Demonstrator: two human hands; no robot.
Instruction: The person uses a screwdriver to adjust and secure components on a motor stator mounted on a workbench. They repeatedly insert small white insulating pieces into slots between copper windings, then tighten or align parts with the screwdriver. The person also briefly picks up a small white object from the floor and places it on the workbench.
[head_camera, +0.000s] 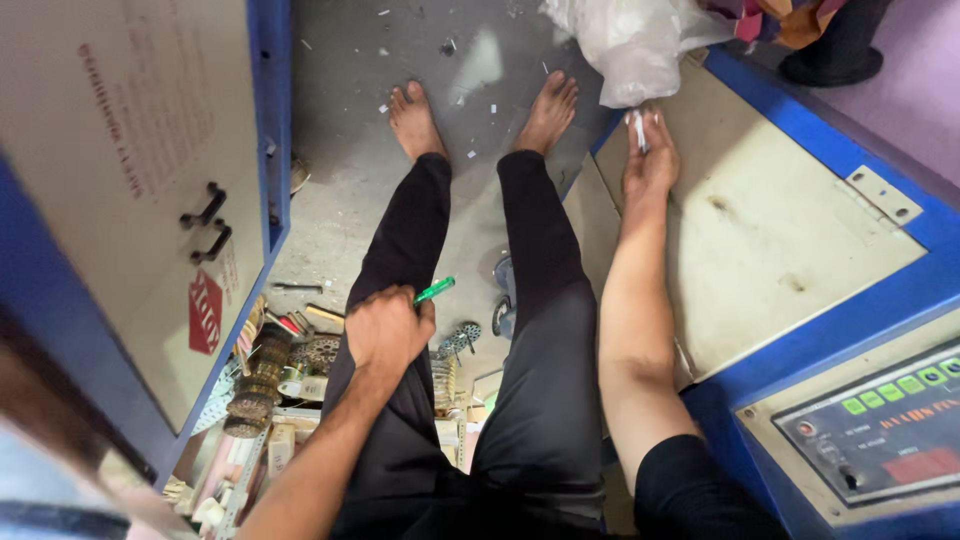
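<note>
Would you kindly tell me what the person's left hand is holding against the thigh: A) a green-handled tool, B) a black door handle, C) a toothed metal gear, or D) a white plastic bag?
A: the left hand is closed around a slim green-handled tool, whose green end juts out past the knuckles.

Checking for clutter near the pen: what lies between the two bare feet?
Between left foot and right foot, the head view shows only grey floor with small scattered scraps.

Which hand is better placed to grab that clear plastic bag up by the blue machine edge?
Right. The right hand is stretched out beside the clear plastic bag, pinching a small white piece. The left hand rests on the thigh, holding a green-handled tool.
</note>
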